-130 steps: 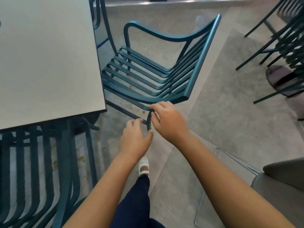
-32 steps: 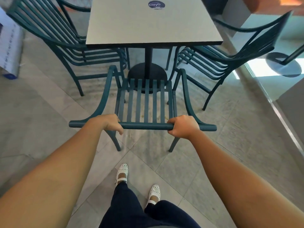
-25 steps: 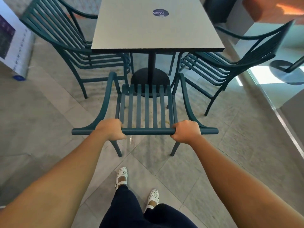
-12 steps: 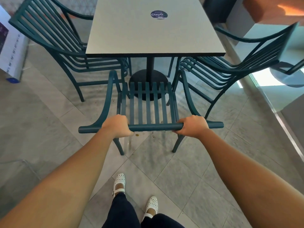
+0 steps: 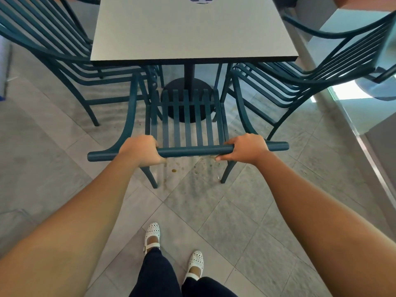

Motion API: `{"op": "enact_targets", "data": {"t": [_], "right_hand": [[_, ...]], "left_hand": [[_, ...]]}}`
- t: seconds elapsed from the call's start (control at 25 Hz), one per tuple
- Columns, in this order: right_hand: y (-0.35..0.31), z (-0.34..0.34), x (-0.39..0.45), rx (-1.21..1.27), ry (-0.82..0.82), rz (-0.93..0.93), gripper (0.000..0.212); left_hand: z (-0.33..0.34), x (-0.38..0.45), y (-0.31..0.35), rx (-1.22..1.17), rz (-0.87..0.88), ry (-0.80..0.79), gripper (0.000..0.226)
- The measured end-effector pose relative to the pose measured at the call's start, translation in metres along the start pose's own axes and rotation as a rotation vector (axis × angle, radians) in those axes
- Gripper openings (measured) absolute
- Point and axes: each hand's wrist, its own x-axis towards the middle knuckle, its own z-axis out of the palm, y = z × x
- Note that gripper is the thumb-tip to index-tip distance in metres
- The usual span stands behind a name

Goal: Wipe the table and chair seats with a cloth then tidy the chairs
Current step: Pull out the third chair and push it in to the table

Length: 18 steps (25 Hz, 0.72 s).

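A teal slatted metal chair (image 5: 186, 123) stands in front of me, facing the grey square table (image 5: 192, 31). Its seat front reaches just under the table's near edge. My left hand (image 5: 140, 150) grips the chair's top back rail (image 5: 192, 150) left of centre. My right hand (image 5: 246, 148) grips the same rail right of centre. No cloth is in view.
Two more teal chairs flank the table: the left chair (image 5: 53, 43) and the right chair (image 5: 310, 67). The table's black round base (image 5: 186, 88) sits under the seat. Small brown stains (image 5: 173, 170) mark the floor tiles. My feet in white shoes (image 5: 152, 234) are below.
The chair has slid forward toward the table with both hands on its back rail, and I have stepped closer. Five seconds ago my hands were at another chair's leg.
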Motion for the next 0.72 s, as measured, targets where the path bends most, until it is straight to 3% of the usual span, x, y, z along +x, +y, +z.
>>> {"op": "enact_targets", "data": {"t": [0.72], "right_hand": [[0.039, -0.021, 0.077, 0.006, 0.045, -0.083, 0.078]], "left_hand": [[-0.033, 0.078, 0.004, 0.037, 0.018, 0.057, 0.031]]}}
